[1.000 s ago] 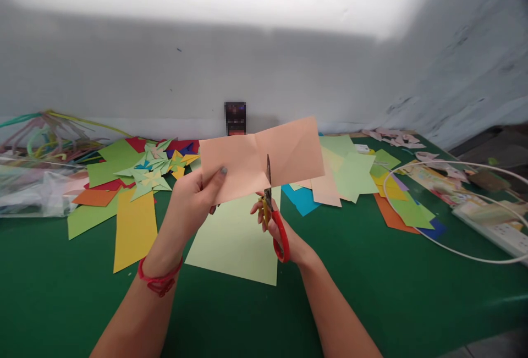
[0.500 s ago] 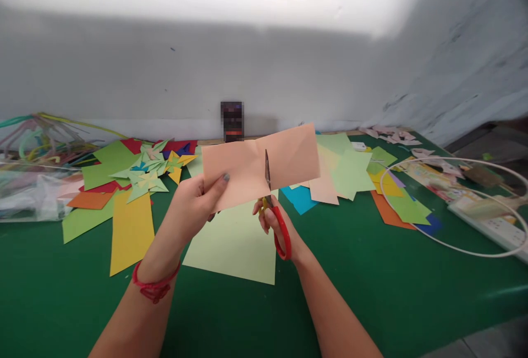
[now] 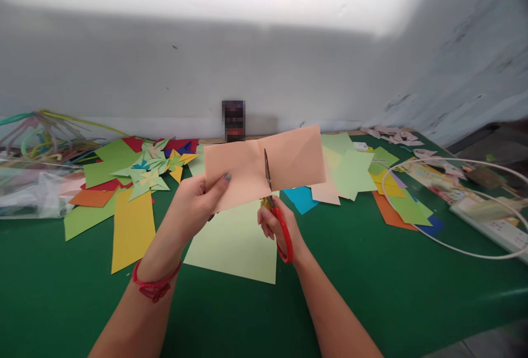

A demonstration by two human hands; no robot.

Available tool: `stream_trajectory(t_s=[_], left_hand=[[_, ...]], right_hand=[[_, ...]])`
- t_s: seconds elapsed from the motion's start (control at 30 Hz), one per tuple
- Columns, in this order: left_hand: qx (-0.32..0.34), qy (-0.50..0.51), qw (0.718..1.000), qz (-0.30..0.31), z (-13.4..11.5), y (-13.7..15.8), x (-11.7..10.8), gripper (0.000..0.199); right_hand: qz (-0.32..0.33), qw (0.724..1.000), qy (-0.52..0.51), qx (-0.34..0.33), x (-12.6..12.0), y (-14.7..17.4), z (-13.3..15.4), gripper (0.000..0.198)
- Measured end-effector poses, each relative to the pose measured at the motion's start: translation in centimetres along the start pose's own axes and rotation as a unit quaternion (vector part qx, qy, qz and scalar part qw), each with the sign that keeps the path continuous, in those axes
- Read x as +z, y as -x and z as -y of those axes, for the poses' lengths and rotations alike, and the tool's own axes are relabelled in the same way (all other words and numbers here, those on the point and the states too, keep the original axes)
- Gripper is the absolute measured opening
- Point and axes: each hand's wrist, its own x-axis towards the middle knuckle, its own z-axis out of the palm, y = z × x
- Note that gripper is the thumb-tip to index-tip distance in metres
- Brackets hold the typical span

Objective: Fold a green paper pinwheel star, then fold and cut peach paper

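A sheet of peach paper [image 3: 237,168], creased near its middle, is held up above the table. My left hand [image 3: 202,193] pinches its lower left part, thumb in front and fingers mostly behind. My right hand [image 3: 277,220] grips scissors [image 3: 284,237] with red and yellow handles. One blade lies in front of the paper near the crease, pointing up; the other blade is hidden behind the sheet. Below the hands, a pale green sheet [image 3: 235,253] lies flat on the green table.
Folded paper stars [image 3: 150,182] and coloured sheets, including a yellow one [image 3: 132,231], lie to the left. More sheets [image 3: 355,171] are at the right, beside a looped white cable [image 3: 445,248] and a power strip [image 3: 490,226]. A wall [image 3: 198,72] stands behind the table.
The paper's right part has swung slightly right and down, away from the blade. My right hand has shifted slightly down and right with the scissors; the left keeps its grip.
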Motion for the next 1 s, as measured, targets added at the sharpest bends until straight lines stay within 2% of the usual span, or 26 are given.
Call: stream_trajectory(t_s=[0.23, 0.7, 0.9, 1.0], left_hand=[[0.015, 0.012, 1.0, -0.014, 0.0, 0.1, -0.1, 0.036], [0.003, 0.005, 1.0, 0.003, -0.5, 0.0, -0.3, 0.037], [-0.016, 0.007, 0.999, -0.04, -1.5, 0.6, 0.1, 0.036], [-0.009, 0.024, 0.999, -0.035, -1.5, 0.7, 0.2, 0.036]], right_hand=[[-0.016, 1.0, -0.002, 0.011, 0.3, 0.2, 0.8, 0.022], [-0.038, 0.999, 0.0, 0.03, 0.4, 0.2, 0.8, 0.026], [-0.052, 0.998, 0.009, 0.026, 0.3, 0.2, 0.7, 0.027], [-0.052, 0.998, 0.005, 0.027, 0.2, 0.2, 0.7, 0.027]])
